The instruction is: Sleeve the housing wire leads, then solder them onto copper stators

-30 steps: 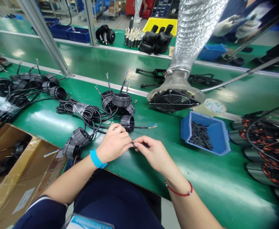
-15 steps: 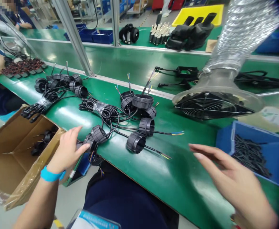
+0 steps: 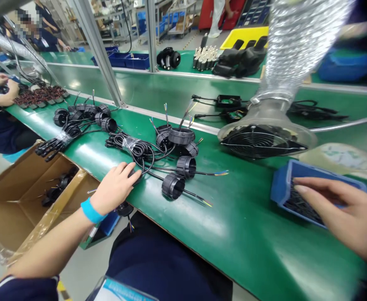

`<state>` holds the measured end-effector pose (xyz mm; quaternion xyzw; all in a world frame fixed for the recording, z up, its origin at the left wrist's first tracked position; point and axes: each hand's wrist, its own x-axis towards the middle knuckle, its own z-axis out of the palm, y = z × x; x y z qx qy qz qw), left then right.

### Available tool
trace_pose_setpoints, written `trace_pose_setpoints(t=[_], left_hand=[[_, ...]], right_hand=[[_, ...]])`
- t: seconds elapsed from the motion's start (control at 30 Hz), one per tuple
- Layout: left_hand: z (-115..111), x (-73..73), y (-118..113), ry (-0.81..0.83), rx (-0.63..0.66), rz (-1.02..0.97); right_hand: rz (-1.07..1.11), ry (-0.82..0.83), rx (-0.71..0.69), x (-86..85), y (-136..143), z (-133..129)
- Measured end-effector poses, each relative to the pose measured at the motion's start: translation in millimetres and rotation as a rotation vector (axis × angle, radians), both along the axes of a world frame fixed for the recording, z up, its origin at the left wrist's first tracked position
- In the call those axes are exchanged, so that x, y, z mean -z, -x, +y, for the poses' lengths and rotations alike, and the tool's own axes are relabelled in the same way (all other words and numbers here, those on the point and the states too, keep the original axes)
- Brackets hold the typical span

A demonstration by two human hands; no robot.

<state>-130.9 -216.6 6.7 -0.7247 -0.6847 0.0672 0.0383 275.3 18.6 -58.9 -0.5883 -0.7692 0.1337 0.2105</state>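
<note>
My left hand (image 3: 116, 188) lies at the table's front edge, fingers curled over a black ribbed collar (image 3: 136, 179) that it mostly hides. Below it, another black collar (image 3: 124, 209) hangs over the edge with coloured wire ends. A taped bundle of black cables (image 3: 132, 144) lies beyond the hand, and more collars (image 3: 173, 186) with stripped wires are spread to its right. My right hand (image 3: 337, 209) is above a blue bin (image 3: 279, 186) of thin black pieces (image 3: 305, 205). Its index finger and thumb are stretched out close together, with nothing visible between them.
A cardboard box (image 3: 1, 217) with black parts stands at the left below the table. A fume hood (image 3: 261, 138) on a silver duct hangs over the right side. A second cable bundle (image 3: 62, 136) lies left. A co-worker's arm (image 3: 6, 98) is at far left.
My right hand has moved right, from over the table to over the blue bin. My left hand has moved right and closed over the collar. The view has shifted slightly.
</note>
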Motion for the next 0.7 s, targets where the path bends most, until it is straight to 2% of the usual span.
trace_pose_setpoints(t=[0.07,0.13,0.23,0.3,0.4,0.57,0.7], left_hand=[[12,-7.9,4,0.057,0.048,0.026],[23,-17.8,13,0.108,0.110,-0.050],[36,-29.5,26,0.138,0.132,-0.206],[42,-31.9,28,0.157,0.124,-0.244],[37,-28.5,20,0.185,0.141,-0.185],[10,-16.0,-4,0.155,0.221,0.056],[14,-13.0,-2,0.172,0.198,0.144]], right_hand=[[-0.113,0.100,-0.021,0.5,-4,10],[-0.215,0.168,-0.038,6.2,-5,19],[-0.233,0.222,-0.082,20.2,-5,30],[-0.213,0.223,-0.099,27.8,-4,33],[-0.204,0.186,-0.096,32.4,-3,31],[-0.190,0.132,-0.050,31.1,-3,22],[-0.164,0.120,-0.030,30.9,-4,17]])
